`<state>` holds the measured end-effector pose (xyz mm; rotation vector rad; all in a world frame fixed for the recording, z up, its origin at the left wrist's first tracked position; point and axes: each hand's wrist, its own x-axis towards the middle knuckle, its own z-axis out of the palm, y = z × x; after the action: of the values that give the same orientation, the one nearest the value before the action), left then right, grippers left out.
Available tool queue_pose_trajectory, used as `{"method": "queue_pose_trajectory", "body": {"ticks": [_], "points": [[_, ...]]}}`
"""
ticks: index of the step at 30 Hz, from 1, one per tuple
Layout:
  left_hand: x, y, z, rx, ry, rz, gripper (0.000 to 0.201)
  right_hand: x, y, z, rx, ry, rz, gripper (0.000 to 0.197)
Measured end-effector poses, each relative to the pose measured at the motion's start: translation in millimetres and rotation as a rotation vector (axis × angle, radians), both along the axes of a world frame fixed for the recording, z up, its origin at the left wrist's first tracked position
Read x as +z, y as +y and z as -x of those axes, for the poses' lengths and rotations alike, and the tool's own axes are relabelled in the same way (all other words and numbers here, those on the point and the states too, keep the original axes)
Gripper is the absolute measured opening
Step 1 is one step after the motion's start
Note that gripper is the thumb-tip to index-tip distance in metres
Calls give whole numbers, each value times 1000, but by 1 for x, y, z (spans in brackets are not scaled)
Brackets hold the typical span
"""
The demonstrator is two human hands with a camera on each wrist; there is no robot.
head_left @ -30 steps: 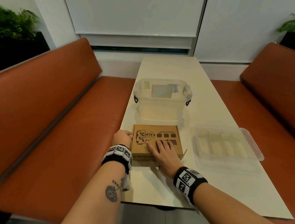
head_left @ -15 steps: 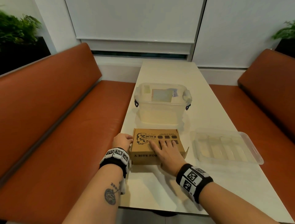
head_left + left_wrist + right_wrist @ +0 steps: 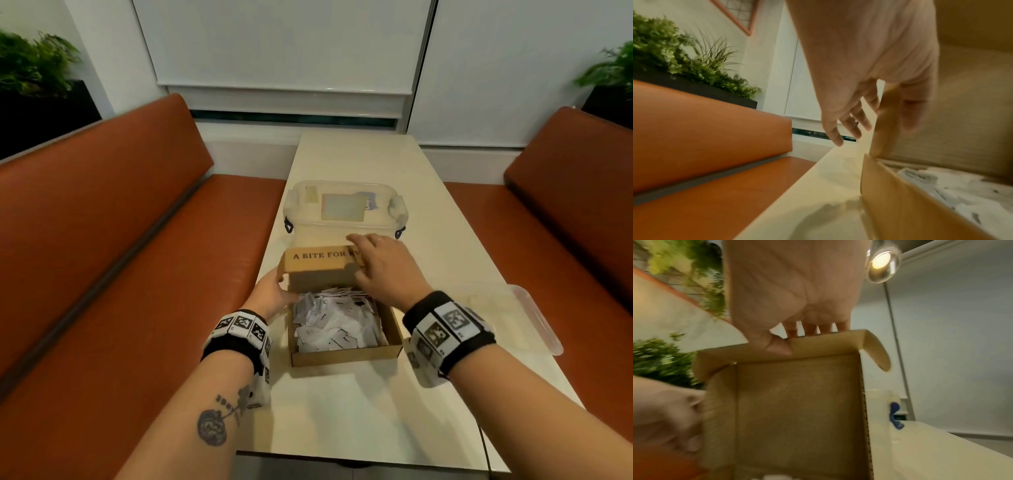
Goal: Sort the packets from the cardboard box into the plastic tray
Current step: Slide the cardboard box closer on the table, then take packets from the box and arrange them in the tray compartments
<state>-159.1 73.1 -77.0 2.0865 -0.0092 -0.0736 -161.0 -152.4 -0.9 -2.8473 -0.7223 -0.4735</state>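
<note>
The brown cardboard box [image 3: 346, 354] stands open near the table's front edge, heaped with small white packets [image 3: 337, 322]. Its lid [image 3: 318, 262] is raised toward the far side. My right hand [image 3: 383, 270] pinches the lid's front flap, thumb under and fingers over, as the right wrist view shows [image 3: 795, 337]. My left hand [image 3: 274, 291] pinches the lid's left side flap [image 3: 879, 120], with the thumb inside and the fingers outside. The clear plastic tray [image 3: 544, 339] lies to the box's right, partly hidden behind my right wrist.
A clear lidded container [image 3: 346, 209] with blue latches stands just behind the box. The long pale table [image 3: 359, 411] runs between two orange benches [image 3: 120, 274]. Planters with green plants [image 3: 34, 65] sit behind both benches.
The box was shut with my right hand flat on its lid. The lid has since swung up and back, the packets are exposed, and both hands now hold the lid's flaps.
</note>
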Motion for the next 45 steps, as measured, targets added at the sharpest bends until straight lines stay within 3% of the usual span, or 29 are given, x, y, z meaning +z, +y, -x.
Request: {"method": "queue_pose_trajectory", "body": {"ticks": [2, 5, 7, 9, 12, 19, 23, 29, 35, 38, 41, 45], "points": [[-2, -3, -3, 36, -26, 115, 50, 3, -9, -9, -63, -31, -187, 42], [-6, -8, -7, 204, -112, 252, 21, -6, -26, -22, -219, -58, -496, 39], [-9, -9, -13, 293, -135, 199, 29, -17, -35, -28, -346, 19, -723, 44], [-11, -9, -19, 351, -121, 166, 40, -30, -41, -33, -423, 231, -823, 47], [-8, -8, -27, 380, -103, 129, 46, -52, -42, -37, -396, 449, -769, 33], [-6, 1, -42, 481, -40, 151, 45, -69, -43, -41, -382, 470, -900, 21], [-7, 5, -47, 420, -27, 156, 45, -70, -39, -42, -381, 607, -931, 56], [-8, 9, -49, 419, -28, 110, 52, -73, -41, -45, -383, 629, -850, 20], [0, 1, -45, 431, -109, -3, 35, -77, -42, -39, -407, 606, -876, 20], [0, -3, -37, 438, -62, -47, 35, -77, -42, -37, -442, 548, -800, 19], [-4, -5, -27, 450, 12, -99, 34, -77, -42, -35, -516, 513, -751, 31], [-8, -1, -12, 454, 94, -175, 30, -73, -38, -26, -596, 589, -592, 42]]}}
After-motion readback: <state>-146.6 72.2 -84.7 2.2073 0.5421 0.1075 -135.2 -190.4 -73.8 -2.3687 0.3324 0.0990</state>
